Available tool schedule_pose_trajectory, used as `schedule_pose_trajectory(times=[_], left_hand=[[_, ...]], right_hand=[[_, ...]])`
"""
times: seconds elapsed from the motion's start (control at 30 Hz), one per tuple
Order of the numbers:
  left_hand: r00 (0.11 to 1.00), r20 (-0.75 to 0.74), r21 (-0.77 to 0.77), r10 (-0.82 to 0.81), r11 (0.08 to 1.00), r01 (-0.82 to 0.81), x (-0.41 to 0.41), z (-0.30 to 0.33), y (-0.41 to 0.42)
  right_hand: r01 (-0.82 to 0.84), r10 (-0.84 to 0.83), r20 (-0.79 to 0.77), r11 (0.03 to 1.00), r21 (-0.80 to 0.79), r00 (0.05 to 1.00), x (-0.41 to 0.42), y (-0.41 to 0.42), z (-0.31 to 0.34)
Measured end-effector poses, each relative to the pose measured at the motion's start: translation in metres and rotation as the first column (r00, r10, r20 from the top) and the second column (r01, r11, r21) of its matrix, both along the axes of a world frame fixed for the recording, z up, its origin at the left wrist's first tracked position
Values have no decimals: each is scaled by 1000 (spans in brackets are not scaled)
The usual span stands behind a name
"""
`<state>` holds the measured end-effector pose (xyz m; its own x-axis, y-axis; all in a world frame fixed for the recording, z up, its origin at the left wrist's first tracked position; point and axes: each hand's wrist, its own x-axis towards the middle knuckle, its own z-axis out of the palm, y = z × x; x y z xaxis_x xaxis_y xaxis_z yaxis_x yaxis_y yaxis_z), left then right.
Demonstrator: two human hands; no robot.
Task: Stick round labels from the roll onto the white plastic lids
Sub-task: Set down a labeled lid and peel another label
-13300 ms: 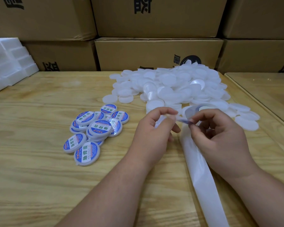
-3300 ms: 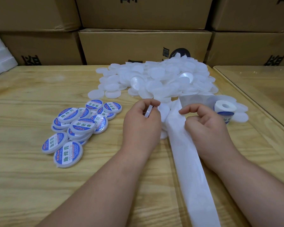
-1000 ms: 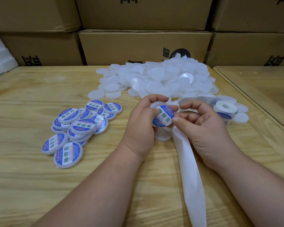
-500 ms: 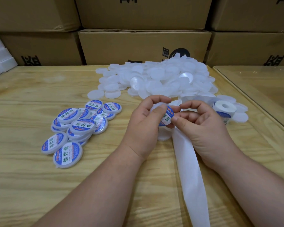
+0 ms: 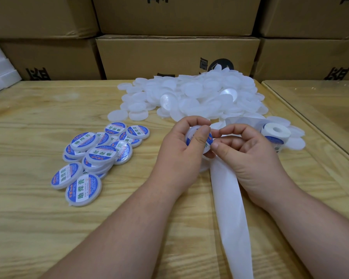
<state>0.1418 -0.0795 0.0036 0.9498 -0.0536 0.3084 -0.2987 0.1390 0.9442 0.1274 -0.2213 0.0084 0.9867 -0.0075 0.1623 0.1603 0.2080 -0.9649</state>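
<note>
Right now the left hand (image 5: 181,152) holds a white plastic lid (image 5: 198,140) above the wooden counter (image 5: 38,228), fingers curled round its rim and the thumb pressed flat on the blue-and-white round label (image 5: 207,144) on its face. The right hand (image 5: 250,156) sits just beside it, fingers curled, its thumb tip touching the lid's lower right edge; whether it also pinches the backing strip (image 5: 234,218) cannot be told. That white strip runs from under the right hand toward the near edge of the counter. The label roll (image 5: 275,135) lies just right of the right hand, near its knuckles, with loose lids under and around it. Beyond both hands is the heap of unlabelled lids (image 5: 199,97). Left of the left hand, well apart from it, lies a small pile of labelled lids (image 5: 95,156), some overlapping. Cardboard boxes (image 5: 177,55) are stacked along the far edge, and white foam blocks (image 5: 0,73) sit at the far left.
</note>
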Motion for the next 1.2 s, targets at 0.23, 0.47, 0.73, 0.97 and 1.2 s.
schedule_pose_trajectory(times=[0.23,0.47,0.73,0.97,1.2], left_hand=[[1000,13,4,-5,1000,5,1,-2,1],[999,-13,-10,36,999,-36,3,-2,2],[977,-132,-71,167,982,-178,3,3,7],[916,-304,-273,261,897,-346,8,8,13],[892,-374,-382,254,834,-398,16,6,18]], right_hand=[[24,-24,-23,1000,2,999,-2,0,1],[77,-78,-22,996,-32,997,-5,1,4],[214,-211,43,973,-88,977,-2,-2,1],[286,-280,59,949,-136,958,-1,-1,1],[277,-270,64,948,-158,961,-2,-2,2]])
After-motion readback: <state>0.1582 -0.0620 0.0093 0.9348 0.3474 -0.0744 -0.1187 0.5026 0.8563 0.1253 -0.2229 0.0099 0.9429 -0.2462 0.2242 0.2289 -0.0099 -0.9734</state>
